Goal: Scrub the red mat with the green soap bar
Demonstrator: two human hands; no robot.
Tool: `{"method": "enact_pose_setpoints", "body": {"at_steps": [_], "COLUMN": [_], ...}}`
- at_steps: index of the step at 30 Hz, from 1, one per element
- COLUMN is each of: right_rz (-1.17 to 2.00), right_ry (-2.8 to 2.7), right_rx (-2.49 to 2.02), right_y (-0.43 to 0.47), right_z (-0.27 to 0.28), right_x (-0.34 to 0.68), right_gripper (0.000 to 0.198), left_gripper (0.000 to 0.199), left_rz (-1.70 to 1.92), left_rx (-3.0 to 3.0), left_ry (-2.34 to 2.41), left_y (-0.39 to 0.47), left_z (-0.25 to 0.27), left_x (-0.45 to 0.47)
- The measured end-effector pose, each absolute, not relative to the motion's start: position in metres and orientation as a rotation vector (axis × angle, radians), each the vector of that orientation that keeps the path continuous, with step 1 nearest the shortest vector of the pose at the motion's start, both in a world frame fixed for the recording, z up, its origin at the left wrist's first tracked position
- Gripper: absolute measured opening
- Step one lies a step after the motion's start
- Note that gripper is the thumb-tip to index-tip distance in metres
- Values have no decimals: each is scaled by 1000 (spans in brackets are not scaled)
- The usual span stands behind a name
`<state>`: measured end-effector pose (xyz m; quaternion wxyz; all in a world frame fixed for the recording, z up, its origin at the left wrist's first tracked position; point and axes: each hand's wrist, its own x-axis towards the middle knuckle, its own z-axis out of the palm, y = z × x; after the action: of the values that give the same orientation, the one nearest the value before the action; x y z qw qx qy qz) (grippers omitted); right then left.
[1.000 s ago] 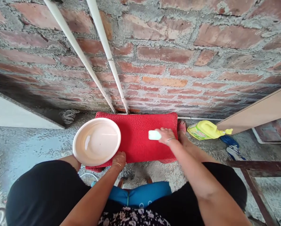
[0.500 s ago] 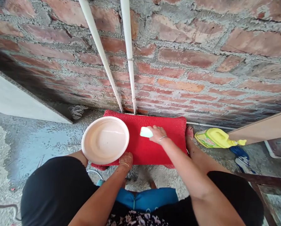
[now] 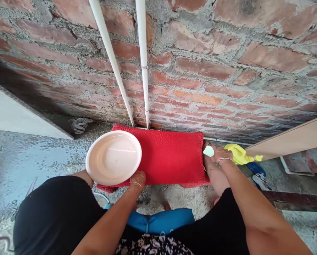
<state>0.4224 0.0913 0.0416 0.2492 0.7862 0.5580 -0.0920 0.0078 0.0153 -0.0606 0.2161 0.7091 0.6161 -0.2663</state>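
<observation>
A red cloth, thick and towel-like, lies spread over a low support. My left hand presses on its near edge beside the basin, with the fingers curled against the fabric. On the cloth's left part stands a pale pink basin, holding some water. Past the cloth's right end, over the lower leg, my right hand is closed on a pale green block. Whether this is a soap bar or a brush, I cannot tell; the fingers cover part of it.
A yellow jug stands behind my right hand, with a blue and white bundle near it. Two white pipes run down the brick wall. A grey rag lies left, by a pale panel. The concrete floor is wet.
My right hand has moved right with the pale green block, from above the cloth's middle to beyond its right end. My left hand stays by the basin. The view has shifted slightly.
</observation>
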Motion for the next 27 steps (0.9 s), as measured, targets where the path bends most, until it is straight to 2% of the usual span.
{"method": "enact_pose_setpoints", "body": {"at_steps": [3,6,11,15,18,23,27], "right_rz": [-271,-335,-489,-583,-570,-461,-356], "right_ry": [1554,1804,2141,2199,2163,1870,1476], "right_rx": [2123,2035,1851,1809,1818,1973,2148], "right_y": [94,112,155,185,195,178,143], "right_z": [49,45,19,-1,-6,10,35], "right_x": [399,332,203,155,181,318,419], "right_gripper": [57,63,62,60,61,65,54], "left_gripper": [37,37,36,33,32,32,34], "left_rz": [-733,-738,-731,-718,-717,-726,-731], "left_rx": [1963,1979,1990,2011,1987,1968,1977], "left_ry": [1714,1700,1696,1698,1716,1717,1700], "left_y": [15,15,15,13,13,15,16], "left_z": [-57,-56,-67,-74,-72,-64,-62], "left_x": [9,10,8,5,6,7,8]}}
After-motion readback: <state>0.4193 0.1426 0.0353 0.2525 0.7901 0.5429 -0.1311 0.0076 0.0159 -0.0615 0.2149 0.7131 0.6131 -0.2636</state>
